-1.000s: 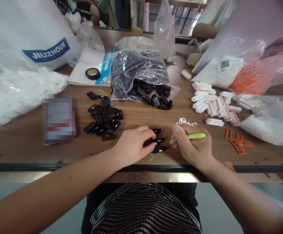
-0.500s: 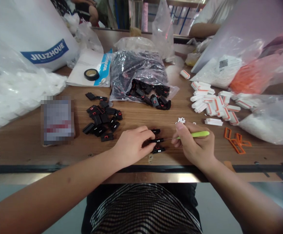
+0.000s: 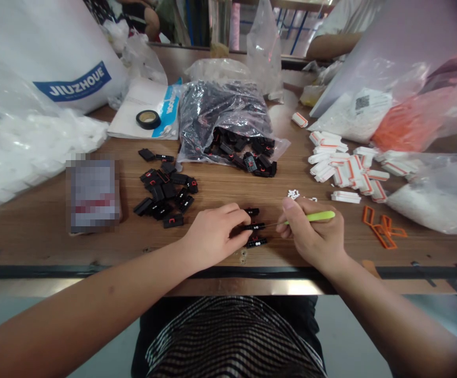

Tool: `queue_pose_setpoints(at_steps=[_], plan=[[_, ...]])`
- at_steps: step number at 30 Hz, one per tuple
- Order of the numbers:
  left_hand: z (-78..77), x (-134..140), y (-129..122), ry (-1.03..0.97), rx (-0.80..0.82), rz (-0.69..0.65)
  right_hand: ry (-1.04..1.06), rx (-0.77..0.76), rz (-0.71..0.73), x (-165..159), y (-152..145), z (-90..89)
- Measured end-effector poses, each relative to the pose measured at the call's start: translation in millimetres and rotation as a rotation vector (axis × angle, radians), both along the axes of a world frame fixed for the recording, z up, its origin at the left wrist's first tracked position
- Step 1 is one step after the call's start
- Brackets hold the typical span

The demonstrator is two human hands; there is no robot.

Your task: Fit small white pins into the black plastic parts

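Note:
My left hand (image 3: 216,231) is closed on a black connector housing (image 3: 257,227), whose end with white dots points right. Two similar housings lie just beyond and just nearer than it, partly hidden by the fingers. In a pen-like hold, my right hand (image 3: 315,233) grips a thin pick with a lime-green handle (image 3: 321,216). Its fine metal tip reaches to the end of the middle housing; whether it touches cannot be told. Small white plugs (image 3: 292,194) lie in a little heap just beyond my right hand.
Loose black housings (image 3: 161,191) lie left, in front of an open plastic bag (image 3: 224,105) full of them. White-and-orange parts (image 3: 344,165) and orange frames (image 3: 382,231) are at right. Black tape (image 3: 148,119) sits on papers. Large bags flank both sides; people are visible behind.
My right hand and the pick have shifted very slightly left, toward the middle housing. My left hand keeps its place and its hold.

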State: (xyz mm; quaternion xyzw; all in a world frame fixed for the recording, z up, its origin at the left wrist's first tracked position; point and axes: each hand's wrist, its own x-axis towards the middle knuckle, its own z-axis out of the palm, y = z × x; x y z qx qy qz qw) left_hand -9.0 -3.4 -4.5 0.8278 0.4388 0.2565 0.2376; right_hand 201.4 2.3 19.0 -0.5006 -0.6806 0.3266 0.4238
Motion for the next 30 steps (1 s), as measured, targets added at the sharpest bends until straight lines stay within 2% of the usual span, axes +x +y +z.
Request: queue_pose_setpoints(at_steps=[7,15,22,25,30], plan=[[-0.2,0,0,0.000,0.002,-0.004,-0.086,0.015,0.034,-3,1,3.9],[0.9,0,1,-0.018,-0.023,0.012,0.055,-0.039,0.035,6,-7,11.2],[18.1,-8,-9,-0.100,-0.086,0.066,0.047,-0.041,0.050,8,-21,7.0],[21.2,-4,-19,-0.037,-0.093,-0.002,0.032,-0.027,0.046,7,-24,3.4],[12.3,5,-26,0.131,0.005,-0.013,0.027,-0.024,0.054,5,-24,0.9]])
